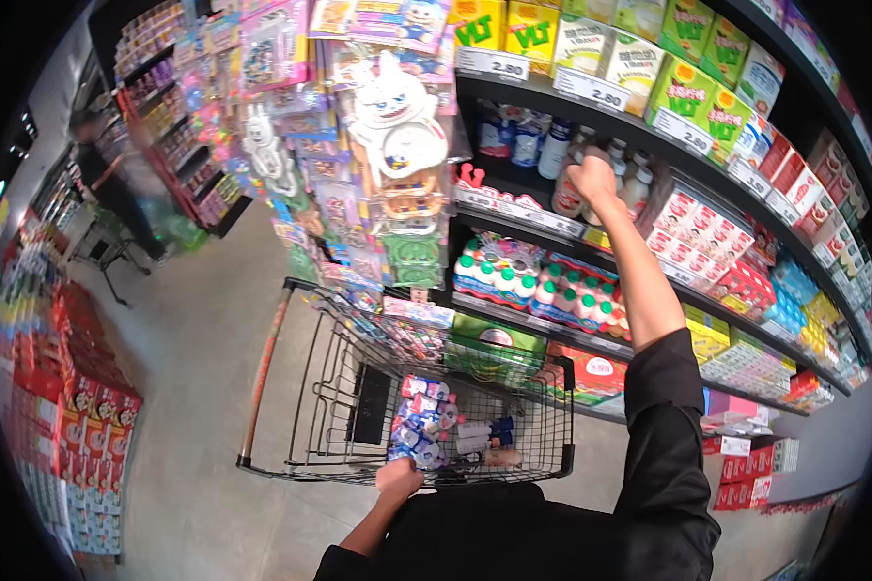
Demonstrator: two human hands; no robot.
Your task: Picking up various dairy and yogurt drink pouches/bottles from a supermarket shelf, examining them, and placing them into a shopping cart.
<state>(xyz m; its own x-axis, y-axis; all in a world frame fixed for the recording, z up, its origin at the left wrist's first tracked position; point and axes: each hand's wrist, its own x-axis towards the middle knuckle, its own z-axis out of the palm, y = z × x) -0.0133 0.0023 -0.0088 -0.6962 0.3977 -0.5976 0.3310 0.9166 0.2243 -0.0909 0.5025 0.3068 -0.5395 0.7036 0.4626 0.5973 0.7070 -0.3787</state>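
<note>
My right hand (594,176) reaches into a middle shelf, among bottles. Its fingers are curled near a bottle with a red label (567,199), and whether they grip one is hidden. Pale bottles (636,190) stand just to its right, and white-and-blue bottles (554,149) to its left. My left hand (400,478) is closed on the near rim of a black wire shopping cart (312,476). Inside the cart lie several blue, white and pink bottles or pouches (423,421), white bottles with dark caps (483,436) and a brownish bottle (503,457).
Hanging toy packs (400,123) border the shelf on the left. Green-capped bottle packs (505,279) fill the shelf below, and drink cartons (687,87) the one above. Stacked red boxes (94,421) stand across the aisle floor (189,363). A person (105,178) stands by another cart (105,243).
</note>
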